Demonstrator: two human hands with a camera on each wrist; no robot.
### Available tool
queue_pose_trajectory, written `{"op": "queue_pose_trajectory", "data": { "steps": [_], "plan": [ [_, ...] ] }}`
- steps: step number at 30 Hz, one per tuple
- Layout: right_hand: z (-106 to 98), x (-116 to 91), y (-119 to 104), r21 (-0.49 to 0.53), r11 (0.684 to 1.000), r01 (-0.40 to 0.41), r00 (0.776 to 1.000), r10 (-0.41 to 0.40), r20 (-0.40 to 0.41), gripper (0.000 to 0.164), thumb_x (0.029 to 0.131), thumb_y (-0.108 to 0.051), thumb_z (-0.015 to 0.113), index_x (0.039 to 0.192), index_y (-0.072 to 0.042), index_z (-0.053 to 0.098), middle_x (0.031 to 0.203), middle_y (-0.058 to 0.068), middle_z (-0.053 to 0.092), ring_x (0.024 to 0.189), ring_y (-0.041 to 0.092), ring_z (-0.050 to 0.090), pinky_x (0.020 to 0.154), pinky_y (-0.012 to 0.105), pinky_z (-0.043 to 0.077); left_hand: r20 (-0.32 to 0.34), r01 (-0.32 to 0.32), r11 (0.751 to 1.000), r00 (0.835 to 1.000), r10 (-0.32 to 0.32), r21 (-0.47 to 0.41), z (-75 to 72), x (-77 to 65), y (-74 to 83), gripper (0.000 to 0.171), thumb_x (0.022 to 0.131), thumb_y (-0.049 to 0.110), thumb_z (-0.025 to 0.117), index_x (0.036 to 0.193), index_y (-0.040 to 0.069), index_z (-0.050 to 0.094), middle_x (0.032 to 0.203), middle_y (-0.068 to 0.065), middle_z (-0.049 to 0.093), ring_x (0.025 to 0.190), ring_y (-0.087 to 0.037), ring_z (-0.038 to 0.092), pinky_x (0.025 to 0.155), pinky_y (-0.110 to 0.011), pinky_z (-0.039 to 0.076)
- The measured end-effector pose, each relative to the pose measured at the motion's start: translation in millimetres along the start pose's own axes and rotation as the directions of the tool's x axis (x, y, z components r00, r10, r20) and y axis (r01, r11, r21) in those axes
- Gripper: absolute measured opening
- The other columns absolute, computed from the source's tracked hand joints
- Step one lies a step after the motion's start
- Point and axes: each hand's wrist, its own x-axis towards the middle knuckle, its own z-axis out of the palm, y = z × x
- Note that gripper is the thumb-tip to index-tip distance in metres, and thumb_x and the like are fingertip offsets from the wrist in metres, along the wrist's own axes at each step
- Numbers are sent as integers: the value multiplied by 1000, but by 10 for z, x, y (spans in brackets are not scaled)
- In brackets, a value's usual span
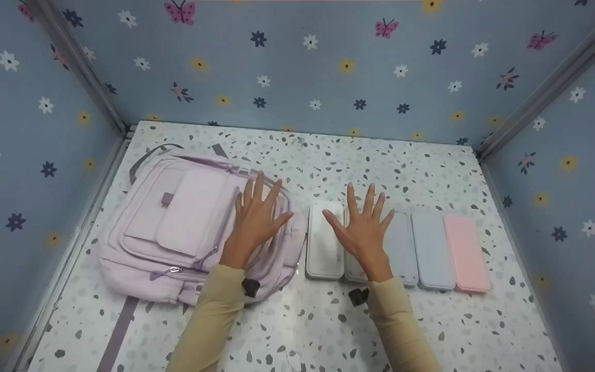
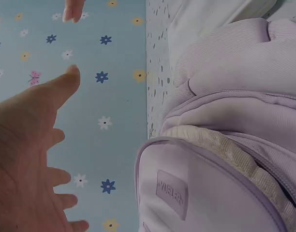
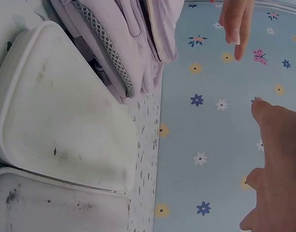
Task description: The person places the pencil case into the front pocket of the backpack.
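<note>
A pale lilac backpack (image 1: 184, 206) lies on its back on the speckled tabletop at the left, its zipped front pocket facing up. My left hand (image 1: 256, 219) hovers over the right side of the backpack, fingers spread, holding nothing. To its right, several flat, round-cornered boxes stand side by side in a row. Over the white box (image 1: 323, 253) and the grey box (image 1: 402, 253) my right hand (image 1: 365, 232) is spread, empty, and hides part of both. The left wrist view shows the backpack's label (image 2: 172, 193) and zips below the hand.
A light blue box (image 1: 433, 253) and a pink box (image 1: 467, 253) end the row at the right. Flower-patterned panels (image 1: 297, 67) wall the tabletop (image 1: 380, 165) at the back and both sides. A lilac strap (image 1: 116, 336) trails towards the front edge.
</note>
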Motion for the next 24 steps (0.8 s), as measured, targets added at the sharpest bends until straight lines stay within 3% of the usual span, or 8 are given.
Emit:
{"op": "queue_pose_trajectory", "data": {
  "steps": [3, 7, 13, 20, 24],
  "plan": [
    [11, -3, 15, 19, 1000, 15, 1000, -14, -12, 91, 82, -78, 40, 153, -34, 6, 160, 15, -5, 146, 40, -6, 111, 66, 1, -79, -39, 996, 996, 32, -83, -9, -2, -18, 55, 92, 36, 60, 139, 9, 48, 145, -20, 39, 133, -39, 36, 106, -55, 32],
    [20, -8, 33, 63, 996, 59, 996, -55, -63, 96, 82, -71, 51, 154, -25, 10, 160, 19, 4, 146, 41, 5, 112, 63, 13, -90, -13, 988, 996, -1, -151, -34, -11, -47, 39, 91, 24, 62, 125, 4, 58, 123, -17, 55, 115, -35, 51, 95, -47, 43],
    [63, -16, 55, 224, 971, 83, 994, -64, -91, 91, 87, -55, 59, 154, -17, 12, 157, 23, 14, 142, 43, 22, 112, 59, 23, -2, 55, 974, 998, -56, -219, -21, -70, -134, 30, 90, 14, 62, 117, 0, 60, 110, -17, 58, 101, -33, 57, 88, -44, 48],
    [124, -80, 41, 468, 883, 30, 999, -15, -34, 85, 90, -41, 62, 153, -10, 15, 154, 19, 23, 141, 34, 27, 114, 49, 25, 132, 95, 964, 989, -63, -247, 71, -180, -202, 24, 88, 9, 61, 109, -2, 61, 97, -15, 61, 93, -30, 58, 84, -44, 48],
    [153, -139, 5, 530, 848, 2, 1000, -4, 4, 86, 90, -40, 63, 153, -8, 14, 153, 21, 25, 139, 36, 32, 112, 50, 29, 151, 103, 962, 986, -66, -252, 139, -233, -214, 19, 86, 5, 61, 103, -3, 62, 93, -14, 62, 90, -30, 59, 82, -43, 48]
  ]
}}
